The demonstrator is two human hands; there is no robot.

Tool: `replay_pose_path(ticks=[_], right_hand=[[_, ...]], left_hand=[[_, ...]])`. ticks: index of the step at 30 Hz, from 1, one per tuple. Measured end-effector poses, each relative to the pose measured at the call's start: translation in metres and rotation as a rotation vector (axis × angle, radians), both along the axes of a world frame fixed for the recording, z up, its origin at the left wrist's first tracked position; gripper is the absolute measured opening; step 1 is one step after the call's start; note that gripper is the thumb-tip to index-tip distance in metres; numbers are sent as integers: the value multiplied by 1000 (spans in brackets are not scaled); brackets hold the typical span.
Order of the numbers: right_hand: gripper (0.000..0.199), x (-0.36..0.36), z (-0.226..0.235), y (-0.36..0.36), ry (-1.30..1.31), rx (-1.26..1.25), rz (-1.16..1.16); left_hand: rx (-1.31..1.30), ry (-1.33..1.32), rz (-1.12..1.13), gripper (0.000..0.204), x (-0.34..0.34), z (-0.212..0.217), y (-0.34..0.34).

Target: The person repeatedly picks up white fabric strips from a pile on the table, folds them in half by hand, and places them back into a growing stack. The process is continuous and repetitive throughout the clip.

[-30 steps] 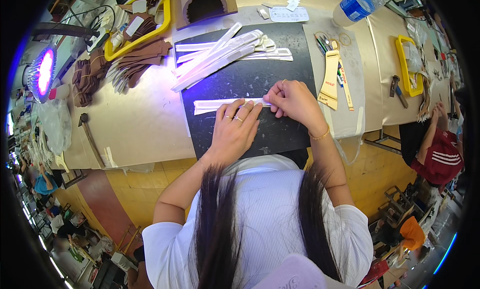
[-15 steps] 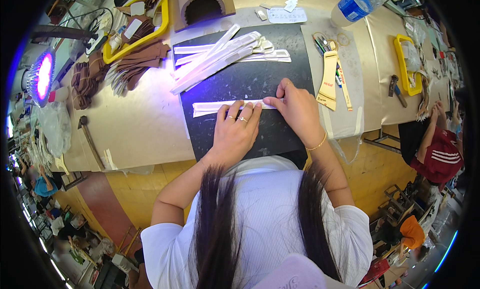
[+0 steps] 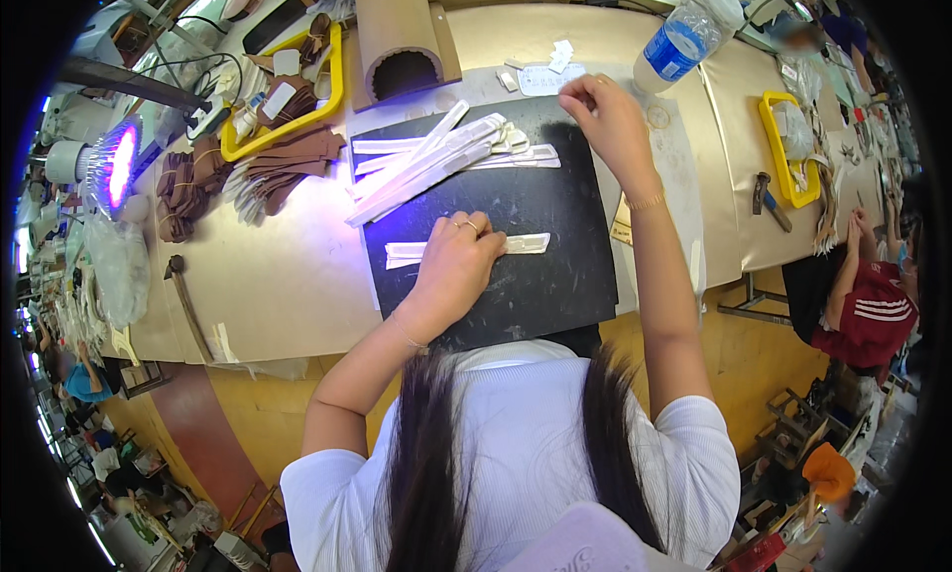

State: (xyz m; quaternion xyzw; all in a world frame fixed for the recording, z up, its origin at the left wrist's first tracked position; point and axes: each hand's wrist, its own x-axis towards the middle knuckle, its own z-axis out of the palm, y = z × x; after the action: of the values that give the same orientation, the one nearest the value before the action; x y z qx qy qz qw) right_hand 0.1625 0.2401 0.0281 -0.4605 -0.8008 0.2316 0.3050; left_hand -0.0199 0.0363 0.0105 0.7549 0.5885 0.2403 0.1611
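Note:
A flat white strip (image 3: 529,244) lies crosswise on the black mat (image 3: 545,299) in front of me. My left hand (image 3: 458,265) is closed over its middle with bent fingers, holding it against the mat. Raised beyond the mat's far right corner, my right hand (image 3: 612,126) has its thumb and fingertips drawn together. Whatever they may pinch is too small to make out. It is nearest to small white paper pieces (image 3: 561,55) and a white card (image 3: 543,80). A loose pile of similar white strips (image 3: 436,166) covers the mat's far left part.
Brown strips (image 3: 297,161) and a yellow tray (image 3: 332,101) lie left, by a lit purple lamp (image 3: 121,166). A brown tube (image 3: 397,37) stands behind the mat. A bottle (image 3: 666,57) stands far right; hammers (image 3: 769,203) (image 3: 184,294) lie on both sides.
My right hand has left the strip's right end and moved up and away past the mat. My left hand stays on the strip, its fingers more bent. The view has shifted slightly.

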Motion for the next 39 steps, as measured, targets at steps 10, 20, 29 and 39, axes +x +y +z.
replay_pose_path(ticks=[10, 20, 29, 39], right_hand=[[27, -63, -66, 99, -345, -211, 157], [20, -67, -73, 108, -339, -284, 233], [13, -68, -69, 107, -391, -187, 314], [16, -60, -67, 120, -384, -321, 343]], left_hand=[[39, -13, -27, 7, 6, -2, 5], [-60, -89, -86, 8, -1, 1, 10], [-261, -225, -75, 9, -9, 20, 11], [-365, -498, 219, 12, -54, 64, 30]])
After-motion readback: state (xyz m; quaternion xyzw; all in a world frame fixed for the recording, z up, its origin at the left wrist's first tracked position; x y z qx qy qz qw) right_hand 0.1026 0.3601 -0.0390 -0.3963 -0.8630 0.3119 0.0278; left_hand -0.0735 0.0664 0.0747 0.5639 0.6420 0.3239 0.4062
